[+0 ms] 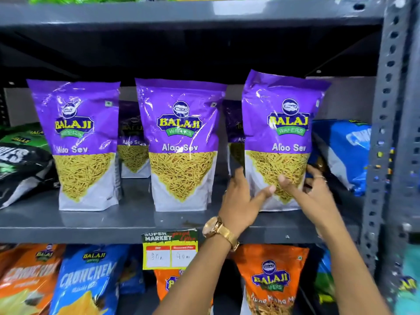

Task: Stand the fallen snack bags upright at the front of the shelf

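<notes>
The left hand [243, 196] grips the lower left edge of the right bag [281, 142], thumb across the front and fingers tucked behind. A gold watch [216, 228] sits on that wrist. The right hand [311, 189] clasps the same bag at its lower right edge, thumb pressed on the front near the left thumb, fingers curled round the side; a ring shows on one finger.

The right bag is a purple Aloo Sev pouch standing at the front of the grey shelf [113, 226], tilted a little to the right at its top. The middle bag [181, 144] and left bag [79, 144], same kind, stand upright at the shelf front, well apart from each other. More purple bags stand behind in the gaps, in shadow.

A blue bag [345, 151] leans just right of the held bag, against the perforated upright [386, 110]. A black and green bag [20, 160] slumps at the far left, touching the left bag.

A yellow price tag [169, 251] hangs from the shelf edge. Below it, orange and blue bags fill the lower shelf.
</notes>
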Tool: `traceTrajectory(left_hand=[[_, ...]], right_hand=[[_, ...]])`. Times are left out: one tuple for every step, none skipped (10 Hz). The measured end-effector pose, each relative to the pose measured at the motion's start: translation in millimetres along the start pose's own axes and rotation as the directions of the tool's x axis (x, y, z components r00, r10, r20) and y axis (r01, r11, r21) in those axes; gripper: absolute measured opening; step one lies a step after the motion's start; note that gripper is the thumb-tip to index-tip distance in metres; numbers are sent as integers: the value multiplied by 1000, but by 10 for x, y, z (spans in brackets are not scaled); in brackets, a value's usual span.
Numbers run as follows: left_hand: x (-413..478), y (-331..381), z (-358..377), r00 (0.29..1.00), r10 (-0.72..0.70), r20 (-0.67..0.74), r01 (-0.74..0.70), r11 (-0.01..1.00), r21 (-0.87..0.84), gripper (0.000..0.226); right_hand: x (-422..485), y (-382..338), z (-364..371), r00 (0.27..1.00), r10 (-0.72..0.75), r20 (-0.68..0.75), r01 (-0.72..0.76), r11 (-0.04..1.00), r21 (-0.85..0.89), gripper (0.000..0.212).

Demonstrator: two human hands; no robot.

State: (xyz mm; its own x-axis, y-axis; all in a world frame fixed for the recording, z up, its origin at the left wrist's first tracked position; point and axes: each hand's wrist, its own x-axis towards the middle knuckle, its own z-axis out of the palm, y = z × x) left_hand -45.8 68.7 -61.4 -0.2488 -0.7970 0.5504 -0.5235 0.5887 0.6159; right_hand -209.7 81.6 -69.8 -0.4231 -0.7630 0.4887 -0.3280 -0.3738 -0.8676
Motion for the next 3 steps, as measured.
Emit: traceTrajectory(left_hand=[[2,-40,14,999,-36,-41,36,999,-4,63],[-19,-78,12,998,-21,-51,22,1000,14,57],[-47,-61,-52,1000,-2,-30,4,996,86,54]], right_hand=[[-23,-5,21,999,-41,34,42,998,-42,115],[-66,7,15,998,-50,39,53,996,-74,110],[-168,-66,29,996,-95,-5,94,993,-65,118]])
